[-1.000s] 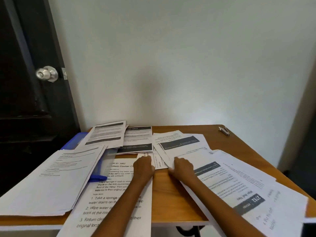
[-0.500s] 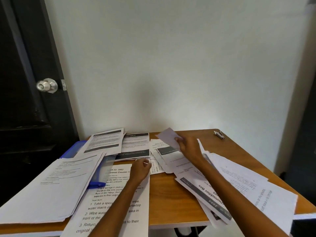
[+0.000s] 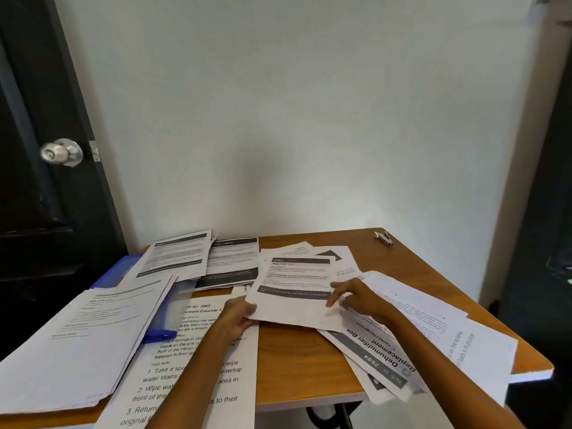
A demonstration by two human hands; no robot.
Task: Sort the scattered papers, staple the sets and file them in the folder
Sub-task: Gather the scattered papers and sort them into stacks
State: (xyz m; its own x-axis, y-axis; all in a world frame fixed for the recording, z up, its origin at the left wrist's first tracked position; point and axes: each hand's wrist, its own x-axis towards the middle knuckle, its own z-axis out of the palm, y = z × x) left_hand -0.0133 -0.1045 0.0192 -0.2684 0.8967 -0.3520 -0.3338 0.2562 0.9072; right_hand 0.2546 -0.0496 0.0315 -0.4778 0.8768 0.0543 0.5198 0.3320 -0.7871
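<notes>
Papers lie scattered over the wooden worktop (image 3: 297, 360). One sheet with dark header bars (image 3: 294, 289) sits near the middle; the left hand (image 3: 238, 314) pinches its near-left corner, grip clamped on the edge, while the right hand (image 3: 356, 297) rests on its right side, fingers spread and flat. A blue folder (image 3: 161, 305) lies at the left, mostly buried under paper stacks; whether anything is filed inside cannot be told. A small stapler (image 3: 383, 238) sits at the far right corner.
</notes>
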